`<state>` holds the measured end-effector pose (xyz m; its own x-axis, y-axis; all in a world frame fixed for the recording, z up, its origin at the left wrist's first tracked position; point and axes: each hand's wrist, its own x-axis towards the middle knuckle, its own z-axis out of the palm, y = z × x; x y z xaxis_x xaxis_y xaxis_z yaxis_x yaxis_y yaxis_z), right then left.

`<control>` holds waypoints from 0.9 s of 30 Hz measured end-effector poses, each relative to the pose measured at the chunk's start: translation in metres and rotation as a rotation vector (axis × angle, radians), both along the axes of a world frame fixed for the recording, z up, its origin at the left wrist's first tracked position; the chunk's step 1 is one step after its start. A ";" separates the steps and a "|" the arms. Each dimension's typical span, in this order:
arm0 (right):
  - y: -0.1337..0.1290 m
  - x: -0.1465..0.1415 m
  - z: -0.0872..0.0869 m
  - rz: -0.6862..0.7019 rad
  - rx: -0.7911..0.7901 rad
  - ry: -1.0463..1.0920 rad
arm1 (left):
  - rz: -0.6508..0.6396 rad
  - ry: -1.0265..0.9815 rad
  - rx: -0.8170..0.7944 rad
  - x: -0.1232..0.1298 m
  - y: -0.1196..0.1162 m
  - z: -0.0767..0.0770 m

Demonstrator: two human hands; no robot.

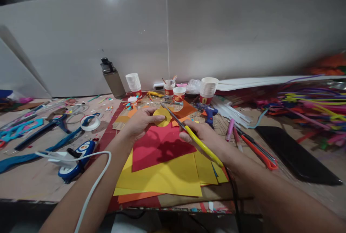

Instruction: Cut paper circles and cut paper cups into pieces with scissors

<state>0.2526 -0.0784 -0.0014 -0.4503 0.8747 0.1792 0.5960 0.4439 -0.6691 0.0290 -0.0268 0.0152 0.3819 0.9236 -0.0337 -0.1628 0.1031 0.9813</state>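
Observation:
My left hand pinches a round piece of yellow paper between thumb and fingers. In my right hand is a pair of scissors with yellow handles, its metal blades pointing up and left beside the paper's right edge. I cannot tell whether the blades touch the paper. Below both hands lies a red sheet of paper on top of yellow sheets. Orange paper lies just behind the scissors.
Stacked paper cups and a bottle stand at the back. A blue glue gun, a black phone and pipe cleaners lie to the right. On the left are a tape roll and a blue power strip.

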 end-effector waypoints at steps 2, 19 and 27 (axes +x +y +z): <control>0.000 0.000 0.001 -0.004 -0.008 -0.019 | -0.006 0.008 -0.015 -0.002 0.001 -0.001; -0.003 -0.006 0.002 0.052 -0.084 -0.066 | -0.139 0.224 0.037 -0.028 0.010 -0.009; -0.006 -0.008 0.007 0.047 -0.104 -0.078 | -0.182 0.262 0.034 -0.033 0.012 -0.010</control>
